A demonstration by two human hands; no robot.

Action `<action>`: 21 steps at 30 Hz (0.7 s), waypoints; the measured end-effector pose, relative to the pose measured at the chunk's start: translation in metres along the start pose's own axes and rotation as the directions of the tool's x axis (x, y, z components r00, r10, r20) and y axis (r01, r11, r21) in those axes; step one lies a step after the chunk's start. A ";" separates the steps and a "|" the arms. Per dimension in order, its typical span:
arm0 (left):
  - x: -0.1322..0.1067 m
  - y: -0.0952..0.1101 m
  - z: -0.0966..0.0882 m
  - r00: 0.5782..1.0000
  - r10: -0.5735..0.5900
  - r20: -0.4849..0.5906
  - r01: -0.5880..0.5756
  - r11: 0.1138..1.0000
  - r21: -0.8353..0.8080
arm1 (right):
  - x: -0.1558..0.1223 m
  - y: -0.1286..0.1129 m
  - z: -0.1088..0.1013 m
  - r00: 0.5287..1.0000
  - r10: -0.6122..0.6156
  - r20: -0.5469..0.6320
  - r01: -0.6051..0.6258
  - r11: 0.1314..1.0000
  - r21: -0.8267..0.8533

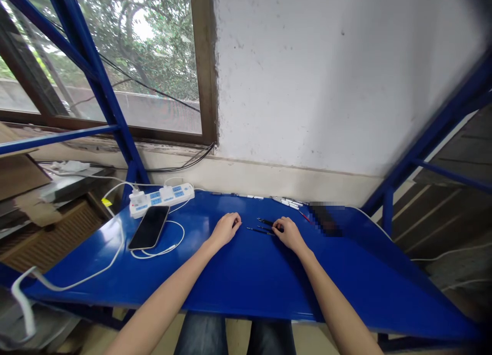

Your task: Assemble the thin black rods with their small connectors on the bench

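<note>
A: Where do the thin black tools (pixel 263 225) lie?

B: On the blue table (pixel 246 278), in the gap between the two hands; their right ends run under the fingers (pixel 279 225) of the right hand (pixel 289 233), and their left tips point towards the left hand (pixel 226 228), stopping just short of it.

A: What do they look like?

B: Slim, dark and straight, like needles or fine tweezers; I count at least two, lying almost parallel and close together; they are too small to tell more.

A: And the fingers?

B: The right ones are curled together over the tool ends and touch them; whether they pinch them or only rest on them I cannot tell; the left ones (pixel 235 222) are bent in together in a loose fist, knuckles up, resting on the table with nothing seen inside.

A: What else is about?

B: Well to the left of the left fingers a dark phone (pixel 149 227) lies face up on a loop of white cable (pixel 165 250); beyond it sits a white power strip (pixel 161 198); beyond the right fingers, near the wall, lie some white pens (pixel 289 202).
</note>
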State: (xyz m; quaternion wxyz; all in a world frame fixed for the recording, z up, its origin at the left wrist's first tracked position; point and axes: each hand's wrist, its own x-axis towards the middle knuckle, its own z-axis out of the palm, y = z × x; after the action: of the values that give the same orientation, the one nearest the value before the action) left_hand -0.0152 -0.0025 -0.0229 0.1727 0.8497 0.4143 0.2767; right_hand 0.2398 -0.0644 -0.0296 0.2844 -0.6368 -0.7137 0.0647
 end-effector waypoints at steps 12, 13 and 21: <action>0.000 0.006 -0.003 1.000 -0.009 -0.009 0.009 0.999 -0.050 | 0.000 0.001 -0.006 0.999 -0.004 0.043 0.004 1.000 0.011; 0.000 0.007 -0.004 1.000 -0.004 -0.012 0.004 0.999 -0.054 | 0.000 0.002 -0.005 0.999 0.001 0.046 -0.001 1.000 0.012; -0.002 0.012 -0.006 1.000 0.006 -0.005 -0.006 0.998 -0.068 | -0.001 0.000 -0.009 0.999 0.004 0.049 -0.005 1.000 0.022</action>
State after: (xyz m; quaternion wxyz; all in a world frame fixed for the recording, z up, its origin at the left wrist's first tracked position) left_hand -0.0128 -0.0110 -0.0125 0.1999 0.8438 0.4025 0.2933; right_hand 0.2441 -0.0684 -0.0221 0.2736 -0.6335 -0.7182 0.0887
